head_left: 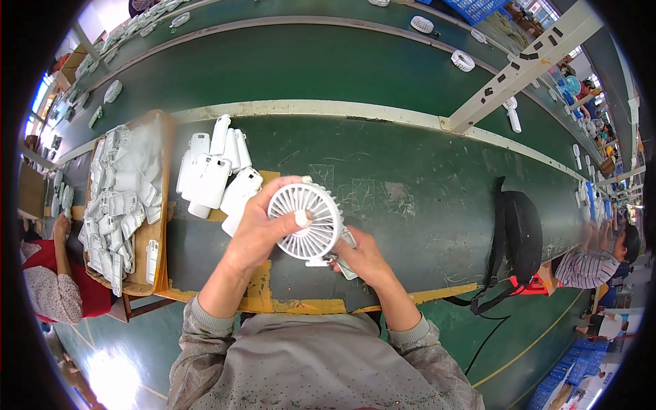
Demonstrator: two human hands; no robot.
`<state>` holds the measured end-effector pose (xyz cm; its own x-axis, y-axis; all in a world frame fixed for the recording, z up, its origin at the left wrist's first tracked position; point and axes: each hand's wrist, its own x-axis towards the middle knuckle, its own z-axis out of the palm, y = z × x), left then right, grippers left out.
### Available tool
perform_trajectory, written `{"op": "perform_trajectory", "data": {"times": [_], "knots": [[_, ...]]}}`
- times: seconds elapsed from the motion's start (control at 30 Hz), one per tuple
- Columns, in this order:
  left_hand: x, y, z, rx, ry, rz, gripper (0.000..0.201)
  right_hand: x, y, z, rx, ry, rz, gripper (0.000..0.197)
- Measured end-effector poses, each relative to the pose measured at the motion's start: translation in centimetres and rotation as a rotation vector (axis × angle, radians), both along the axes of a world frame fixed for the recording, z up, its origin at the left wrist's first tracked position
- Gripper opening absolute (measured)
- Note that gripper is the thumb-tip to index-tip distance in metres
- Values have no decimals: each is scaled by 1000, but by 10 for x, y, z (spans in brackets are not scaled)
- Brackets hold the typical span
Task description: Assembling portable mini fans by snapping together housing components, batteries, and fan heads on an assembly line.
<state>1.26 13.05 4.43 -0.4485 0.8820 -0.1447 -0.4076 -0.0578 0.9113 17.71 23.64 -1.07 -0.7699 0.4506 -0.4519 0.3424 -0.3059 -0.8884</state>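
Got my left hand (257,222) wrapped round a fan (316,236), right hand (367,258) curled on a pale piece (348,273), can't read anything on either tbh.

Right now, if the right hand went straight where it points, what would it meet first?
Beyond the pale part it grips, the right hand would probably meet the white, round, slotted plastic fan head in the left hand; depth is unclear.

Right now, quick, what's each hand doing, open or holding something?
Left hand: closed on the round white fan head, thumb across its front.
Right hand: closed on a pale piece, partly hidden.
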Motion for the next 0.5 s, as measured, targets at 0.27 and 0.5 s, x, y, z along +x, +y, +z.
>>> {"op": "perform_trajectory", "data": {"times": [0.27,0.5], "knots": [[11,3,-11,-42,42,82,48,5,-23,20,-132,74,87,30],[8,2,-8,-80,216,175,50,15,-22,-2,-227,146,-111,27]]}}
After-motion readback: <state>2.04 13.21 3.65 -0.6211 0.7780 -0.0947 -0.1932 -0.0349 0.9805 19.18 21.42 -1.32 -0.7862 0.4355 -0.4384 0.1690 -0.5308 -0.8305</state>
